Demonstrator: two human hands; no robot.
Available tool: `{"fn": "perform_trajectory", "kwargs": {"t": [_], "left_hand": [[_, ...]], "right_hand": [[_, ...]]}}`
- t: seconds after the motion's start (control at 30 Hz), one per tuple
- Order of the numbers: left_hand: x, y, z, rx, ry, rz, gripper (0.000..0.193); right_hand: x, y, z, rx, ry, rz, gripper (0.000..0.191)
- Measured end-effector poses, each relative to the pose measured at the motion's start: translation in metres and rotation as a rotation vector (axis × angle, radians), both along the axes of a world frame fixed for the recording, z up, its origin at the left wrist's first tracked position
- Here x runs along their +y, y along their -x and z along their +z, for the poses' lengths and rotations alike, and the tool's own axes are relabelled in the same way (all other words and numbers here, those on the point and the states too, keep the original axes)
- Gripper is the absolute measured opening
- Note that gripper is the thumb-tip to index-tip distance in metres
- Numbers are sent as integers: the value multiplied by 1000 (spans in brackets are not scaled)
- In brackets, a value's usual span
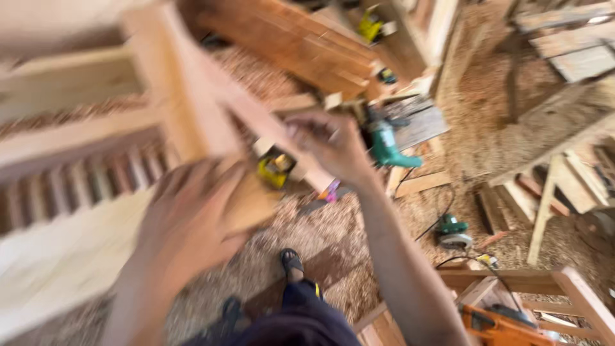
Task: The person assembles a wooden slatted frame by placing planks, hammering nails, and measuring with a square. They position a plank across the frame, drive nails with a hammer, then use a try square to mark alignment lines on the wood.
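Left hand: the left hand (192, 218), blurred and nearest the lens at 8 o'clock, lies with fingers spread flat against the lower end of the wooden frame (192, 109); pressed on it rather than closed round it, as far as the blur lets me tell.
Right hand: the right hand (330, 144), just past centre toward 1 o'clock, has its fingers curled onto the slanted rail of that frame; whether it truly grips cannot be told.
Frame: pale timber piece with a thick post and a diagonal rail, tilted, running from 11 o'clock down to centre, between both hands and touching each.
In the way: a slatted wooden panel (77, 179) at 9 o'clock sits just beside the frame and hides the floor there.
Around: a yellow tool (275, 170) lies just below the rail between the hands; a green power drill (387, 144) lies just right of the right hand; a green circular saw (451, 232) with its cord lies at 4 o'clock; an orange power tool (500, 323) rests on a wooden stand at 5 o'clock.
Floor: sawdust-covered floor (333, 237), strewn with offcuts; stacked reddish planks (301, 41) at 12 o'clock.
Feet: a sandalled foot (291, 264) at 6 o'clock.
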State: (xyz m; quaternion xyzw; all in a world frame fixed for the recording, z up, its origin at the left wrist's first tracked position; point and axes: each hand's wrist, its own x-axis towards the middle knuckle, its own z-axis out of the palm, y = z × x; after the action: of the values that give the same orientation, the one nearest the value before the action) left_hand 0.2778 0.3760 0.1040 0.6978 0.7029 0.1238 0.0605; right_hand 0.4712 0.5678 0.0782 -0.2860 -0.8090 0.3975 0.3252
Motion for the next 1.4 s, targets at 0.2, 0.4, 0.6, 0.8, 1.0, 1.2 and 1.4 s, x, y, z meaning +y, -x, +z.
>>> {"fn": "perform_trajectory", "kwargs": {"t": [0.2, 0.4, 0.6, 0.8, 1.0, 1.2, 1.4], "left_hand": [[32, -12, -6, 73, -119, -14, 115], [120, -110, -17, 166, -306, 109, 76], [252, -180, -100, -379, -304, 158, 39], [305, -220, -258, -892, 77, 668, 23], [288, -235, -375, -568, -20, 941, 44], [275, -234, -408, -686, -11, 1461, 63], [268, -235, -409, -1265, -119, 1547, 44]], "right_hand": [[75, -49, -59, -26, 235, -26, 26], [225, -89, -163, -70, 87, -134, 25], [258, -126, -270, -738, 46, -148, 16], [227, -128, -343, -843, 246, -7, 27], [212, -105, -391, -795, 509, 40, 63], [204, -107, -399, -621, 585, 90, 44], [213, -87, -405, -868, 325, -127, 33]]}}
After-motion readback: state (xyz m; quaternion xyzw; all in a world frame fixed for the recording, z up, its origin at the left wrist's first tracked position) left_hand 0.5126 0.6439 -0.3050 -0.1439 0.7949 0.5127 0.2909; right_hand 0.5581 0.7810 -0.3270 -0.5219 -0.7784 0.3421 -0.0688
